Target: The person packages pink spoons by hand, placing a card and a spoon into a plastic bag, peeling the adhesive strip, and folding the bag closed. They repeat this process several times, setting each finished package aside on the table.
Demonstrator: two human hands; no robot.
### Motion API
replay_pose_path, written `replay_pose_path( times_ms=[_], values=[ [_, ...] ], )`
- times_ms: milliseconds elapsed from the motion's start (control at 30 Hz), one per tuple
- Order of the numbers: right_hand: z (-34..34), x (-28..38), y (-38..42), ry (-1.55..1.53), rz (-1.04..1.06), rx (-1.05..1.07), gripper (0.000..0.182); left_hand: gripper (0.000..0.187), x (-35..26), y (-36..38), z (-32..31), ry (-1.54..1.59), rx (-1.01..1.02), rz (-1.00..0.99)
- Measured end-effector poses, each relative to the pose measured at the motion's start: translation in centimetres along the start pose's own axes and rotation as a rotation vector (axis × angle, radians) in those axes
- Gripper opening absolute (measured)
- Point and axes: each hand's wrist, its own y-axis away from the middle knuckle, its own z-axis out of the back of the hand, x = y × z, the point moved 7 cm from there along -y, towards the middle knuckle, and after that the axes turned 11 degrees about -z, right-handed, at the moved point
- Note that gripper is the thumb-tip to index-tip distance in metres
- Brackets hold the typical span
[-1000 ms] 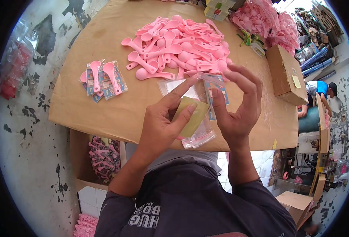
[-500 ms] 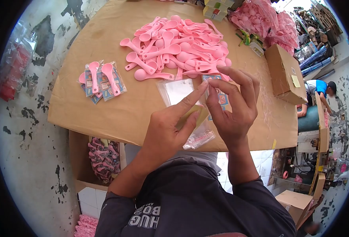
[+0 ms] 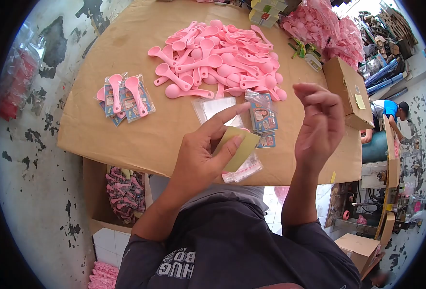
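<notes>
Beside a peeling wall (image 3: 30,202), brown tabletop (image 3: 140,139) bears pink spoons (image 3: 208,63)

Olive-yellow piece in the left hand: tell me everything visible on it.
The olive-yellow piece is flat and plain, with straight edges and no clear print on the visible face; it looks like paper or thin card. It's tilted, gripped by the left hand, thumb across its face. It appears near the front edge of the table, overlapping clear plastic in view; whether they touch, I can't tell.
</notes>
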Motion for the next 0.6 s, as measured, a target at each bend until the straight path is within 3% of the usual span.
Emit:
replay_pose_path(
  times_ms=[67,100,167,333,400,600],
  values=[
    [-3.3,1.3,1.1,0.698,0.235,0.089,0.014,0.053,-0.4,-0.1,-0.2,0.006,-0.032,-0.028],
    [-4.0,1.4,1.2,0.698,0.234,0.087,0.014,0.052,-0.6,-0.2,-0.3,0.014,-0.063,-0.053],
    [-6.8,2.1,2.0,1.067,0.47,0.127,0.021,0.054,-0.3,-0.2,-0.5,-0.019,-0.067,-0.106],
    [-7.5,1.6,2.3,1.076,0.536,0.093,0.027,0.059,-0.7,-0.1,-0.2,-0.214,-0.03,-0.177],
    [-7.4,1.6,2.5,1.109,0.578,0.067,0.027,0.06,-0.9,0.0,-0.3,-0.261,-0.001,-0.091],
    [-7.1,1.6,2.2,1.106,0.502,0.062,0.021,0.057,-1.9,-0.3,-0.9,-0.295,0.034,-0.17]
  ],
)
